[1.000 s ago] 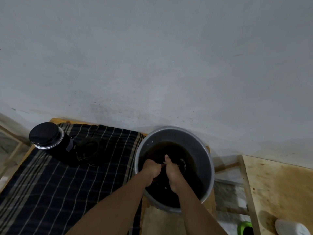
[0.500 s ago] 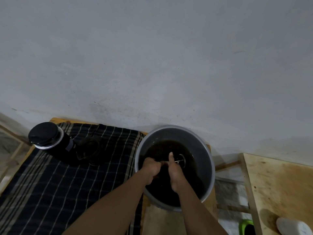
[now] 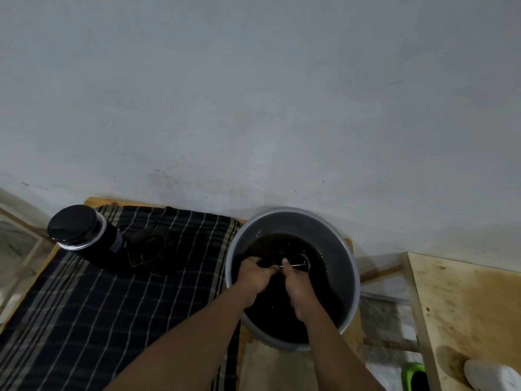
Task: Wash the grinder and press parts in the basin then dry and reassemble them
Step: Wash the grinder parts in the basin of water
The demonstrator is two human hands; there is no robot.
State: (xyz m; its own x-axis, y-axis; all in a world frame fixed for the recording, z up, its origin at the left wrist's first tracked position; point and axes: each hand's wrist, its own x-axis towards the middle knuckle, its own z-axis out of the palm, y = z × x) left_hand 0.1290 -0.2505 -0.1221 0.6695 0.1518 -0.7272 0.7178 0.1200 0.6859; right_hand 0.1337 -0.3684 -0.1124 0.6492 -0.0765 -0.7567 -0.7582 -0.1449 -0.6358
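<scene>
1. Basin [image 3: 334, 231]: it sits on the wood top by the wall, just to the right of the cloth [image 3: 84, 306]. It holds dark brown water [image 3: 282, 244]. Both hands work inside it, so this looks like the washing step. The water is very dirty. A rinse in clean water after this would help.
2. Jar [image 3: 84, 238]: this black jar is likely the grinder. It stands on the cloth, well apart from the basin, with some dark bits [image 3: 148, 249] beside it. I cannot tell if they are washed yet. Wet parts should go on the cloth too, not mixed up with dirty ones.
3. Left hand [image 3: 253, 275]: its fingers are curled round a dark part [image 3: 269, 261] at the near end of the rod. I cannot tell just what that part is. Hold it firm so the rod does not spin away.
4. Right hand [image 3: 297, 283]: it pinches the thin metal rod [image 3: 294, 265], thumb on top. Rub along the rod with the thumb, slowly, as wet metal slips.
5. Disc [image 3: 306, 262]: this round mesh disc sits at the far end of the rod, at the water line. Coffee bits hide in mesh, so swish it and rub both faces. Its edge may be sharp, so go gently.
</scene>
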